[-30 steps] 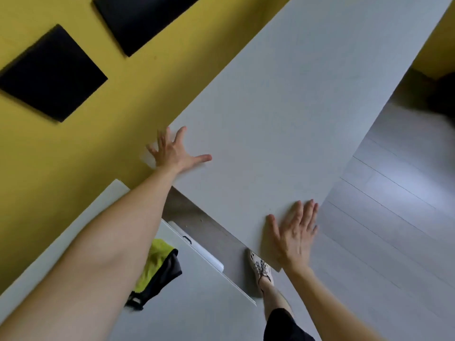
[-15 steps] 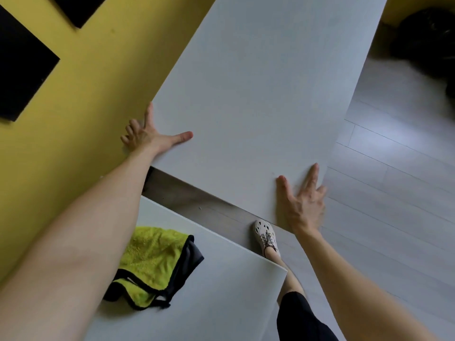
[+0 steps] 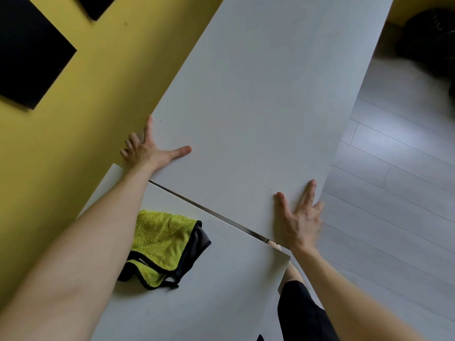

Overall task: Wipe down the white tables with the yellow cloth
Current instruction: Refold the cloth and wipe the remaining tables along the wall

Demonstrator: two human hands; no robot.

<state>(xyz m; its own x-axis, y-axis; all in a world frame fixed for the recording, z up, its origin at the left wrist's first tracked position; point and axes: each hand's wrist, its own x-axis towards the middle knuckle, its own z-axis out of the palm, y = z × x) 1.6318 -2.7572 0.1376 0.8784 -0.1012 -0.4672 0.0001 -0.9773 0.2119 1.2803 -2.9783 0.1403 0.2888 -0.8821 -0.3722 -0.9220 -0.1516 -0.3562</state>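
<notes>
Two white tables fill the view. The far table (image 3: 258, 102) runs up and away along the wall; the near table (image 3: 221, 291) lies below it, with only a thin dark gap between them. My left hand (image 3: 147, 150) lies flat on the far table's near left corner, thumb stretched out to the right. My right hand (image 3: 299, 217) presses flat with spread fingers on its near right corner. The yellow cloth (image 3: 162, 244), edged in black, lies crumpled on the near table under my left forearm. Neither hand touches it.
A yellow wall (image 3: 61, 143) with black square panels (image 3: 29, 52) borders the tables on the left. Pale plank floor (image 3: 394, 193) spreads to the right. A dark bag-like shape (image 3: 428, 43) sits at the far right. My leg in black shorts (image 3: 302, 308) stands by the near table's corner.
The far table has slid toward the near one under my hands; the wide gap that showed floor and my shoe has narrowed to a thin slit. The cloth has come further into view.
</notes>
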